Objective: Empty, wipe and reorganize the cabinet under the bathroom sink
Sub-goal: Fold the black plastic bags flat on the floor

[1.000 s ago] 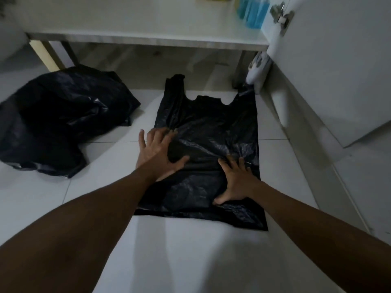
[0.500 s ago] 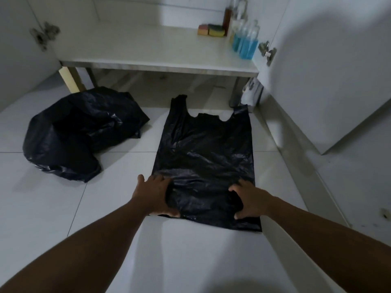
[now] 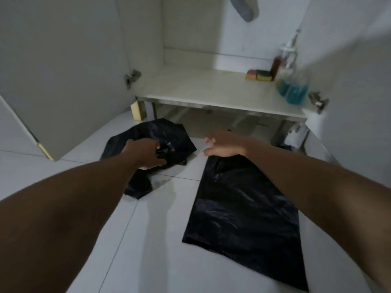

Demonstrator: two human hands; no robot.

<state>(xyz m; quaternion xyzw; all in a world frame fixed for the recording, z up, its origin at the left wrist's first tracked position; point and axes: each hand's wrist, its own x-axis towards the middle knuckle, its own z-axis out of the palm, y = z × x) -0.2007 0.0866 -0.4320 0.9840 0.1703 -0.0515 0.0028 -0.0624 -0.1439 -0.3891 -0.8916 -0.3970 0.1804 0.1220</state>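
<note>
Noted cabinet door point(image 3: 63, 81) swung open far left; gripped crumpled black bag point(image 3: 169, 136) on floor tiles point(image 3: 169, 218) with left hand point(image 3: 146, 153), fingers curled into plastic; held right hand point(image 3: 224, 144) slack, grasping nothing, over top edge of flat black bag point(image 3: 243, 208); saw cabinet shelf point(image 3: 201, 87) beyond, 2 sponges point(image 3: 260, 75) and blue-liquid bottles point(image 3: 294, 92) at right end.

Dim flat grey light, brightest on cabinet back wall point(image 3: 232, 39), soft arm shadows on floor tiles point(image 3: 169, 261), faint sheen on crumpled bag point(image 3: 173, 134) and flat bag point(image 3: 243, 208), motion blur on left hand point(image 3: 146, 154), right hand point(image 3: 224, 144) and blue bottles point(image 3: 293, 89), wide-angle bowing at frame edges.
</note>
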